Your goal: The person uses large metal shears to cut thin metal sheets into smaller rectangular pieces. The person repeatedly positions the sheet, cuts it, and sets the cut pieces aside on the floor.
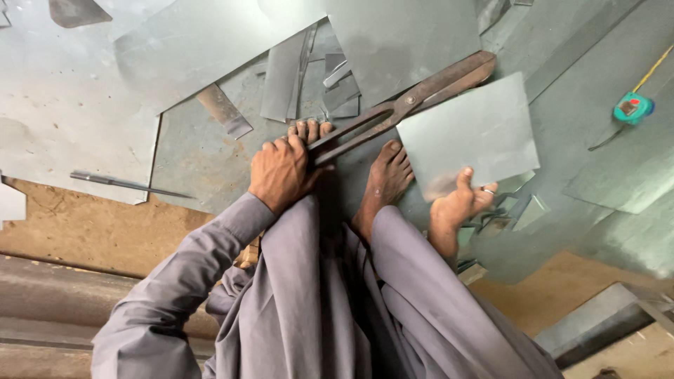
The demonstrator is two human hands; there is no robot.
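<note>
A sheet-metal square point(472, 133) is pinched by the left hand point(460, 203); tin snips point(404, 105), handles clenched by the right hand point(281, 172), bite its edge, so cutting seems underway; steady feeding is called for.

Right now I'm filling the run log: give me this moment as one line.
left hand: grips shears handles | right hand: holds sheet-metal square | shears blades at square's edge | feet on floor sheets

rusty shears point(404, 105) cutting grey sheet point(472, 133)

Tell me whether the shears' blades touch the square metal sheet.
Touching: the head view shows the shears biting the edge of the square sheet.
</note>
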